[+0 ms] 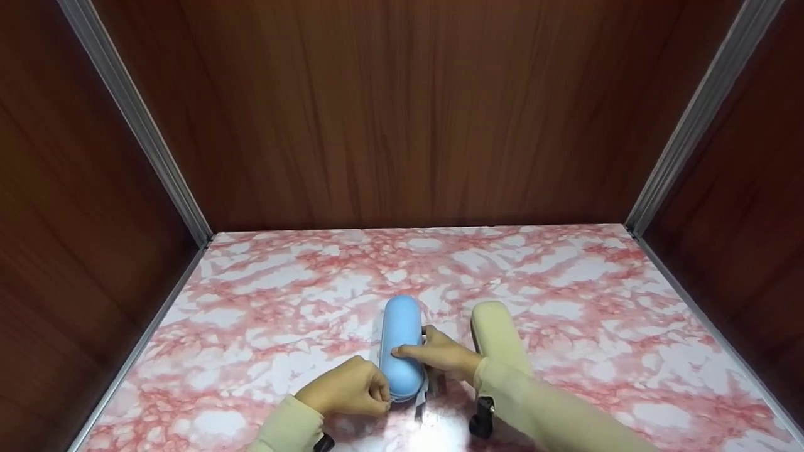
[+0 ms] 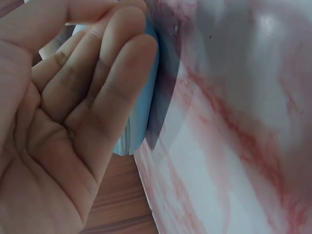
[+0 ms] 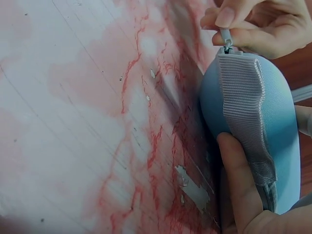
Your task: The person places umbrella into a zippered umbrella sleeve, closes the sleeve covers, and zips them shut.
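Observation:
A light blue zippered case (image 1: 401,323), long with rounded ends, lies lengthwise on the table in the head view. My right hand (image 1: 443,351) grips it from the right side, thumb on top. In the right wrist view a finger lies along its lower side, next to a grey ribbed strap (image 3: 241,90). At the near end of the case, my left hand (image 1: 353,386) pinches the small grey zipper pull (image 3: 225,35) between thumb and forefinger. The pull itself is hidden by the fingers in the left wrist view.
A beige case (image 1: 499,329) of similar shape lies right of the blue one, partly covered by the right sleeve (image 1: 534,395). The table (image 1: 264,301) has a red and white marbled top. Dark wood panels (image 1: 402,113) with metal edge strips enclose it behind and at both sides.

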The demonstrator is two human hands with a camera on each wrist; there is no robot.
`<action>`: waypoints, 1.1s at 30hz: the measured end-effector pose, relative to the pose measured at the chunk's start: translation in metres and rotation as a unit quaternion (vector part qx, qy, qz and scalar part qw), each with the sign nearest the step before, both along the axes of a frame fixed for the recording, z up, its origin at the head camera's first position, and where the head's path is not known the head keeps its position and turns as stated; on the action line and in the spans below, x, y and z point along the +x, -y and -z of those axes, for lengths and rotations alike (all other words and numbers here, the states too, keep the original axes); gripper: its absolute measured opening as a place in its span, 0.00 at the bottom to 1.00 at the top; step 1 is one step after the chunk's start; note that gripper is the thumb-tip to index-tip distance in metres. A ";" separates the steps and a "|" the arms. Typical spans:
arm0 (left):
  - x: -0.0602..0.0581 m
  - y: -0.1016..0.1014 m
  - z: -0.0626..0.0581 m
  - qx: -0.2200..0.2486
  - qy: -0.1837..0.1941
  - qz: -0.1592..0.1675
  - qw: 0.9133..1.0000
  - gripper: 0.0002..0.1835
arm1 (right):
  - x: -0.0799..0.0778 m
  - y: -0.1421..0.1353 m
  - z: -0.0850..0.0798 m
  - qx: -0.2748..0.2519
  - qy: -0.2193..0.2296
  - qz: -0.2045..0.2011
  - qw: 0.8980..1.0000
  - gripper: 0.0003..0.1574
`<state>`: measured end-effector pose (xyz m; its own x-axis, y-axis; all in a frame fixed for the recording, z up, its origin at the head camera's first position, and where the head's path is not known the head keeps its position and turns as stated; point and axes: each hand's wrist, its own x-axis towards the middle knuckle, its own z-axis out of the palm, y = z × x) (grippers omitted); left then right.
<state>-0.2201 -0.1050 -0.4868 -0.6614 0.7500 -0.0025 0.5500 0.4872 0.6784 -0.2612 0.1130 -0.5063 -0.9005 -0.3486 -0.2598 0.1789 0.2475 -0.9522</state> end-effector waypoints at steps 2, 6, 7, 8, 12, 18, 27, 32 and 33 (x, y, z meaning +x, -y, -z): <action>0.000 0.000 -0.001 -0.001 -0.005 0.001 1.000 0.07 | 0.000 0.000 0.000 0.002 -0.001 0.002 1.000 0.51; -0.001 0.001 -0.002 -0.005 0.000 0.000 1.000 0.06 | 0.000 -0.001 0.000 -0.004 0.005 -0.002 1.000 0.50; -0.001 0.001 -0.002 -0.007 0.003 -0.002 1.000 0.06 | 0.000 -0.001 0.000 -0.007 0.010 -0.002 1.000 0.51; -0.001 0.001 -0.002 -0.008 0.010 -0.004 1.000 0.05 | 0.000 -0.001 0.000 -0.009 0.015 -0.002 1.000 0.52; -0.002 0.005 -0.003 -0.006 0.047 -0.013 0.999 0.03 | 0.000 -0.001 -0.001 -0.012 0.038 0.002 0.999 0.56; -0.006 0.015 0.000 0.005 0.099 -0.023 0.995 0.02 | 0.000 -0.001 0.001 -0.022 0.047 0.003 0.999 0.58; -0.018 0.022 0.008 0.052 0.156 -0.098 0.981 0.10 | 0.002 -0.003 0.001 -0.034 0.043 -0.003 0.998 0.55; -0.024 0.023 0.015 0.106 0.229 -0.147 0.956 0.11 | 0.001 -0.003 0.001 -0.042 0.047 -0.003 0.998 0.56; -0.026 0.022 0.016 0.116 0.244 -0.155 0.950 0.11 | 0.001 -0.003 0.001 -0.044 0.047 -0.004 0.998 0.56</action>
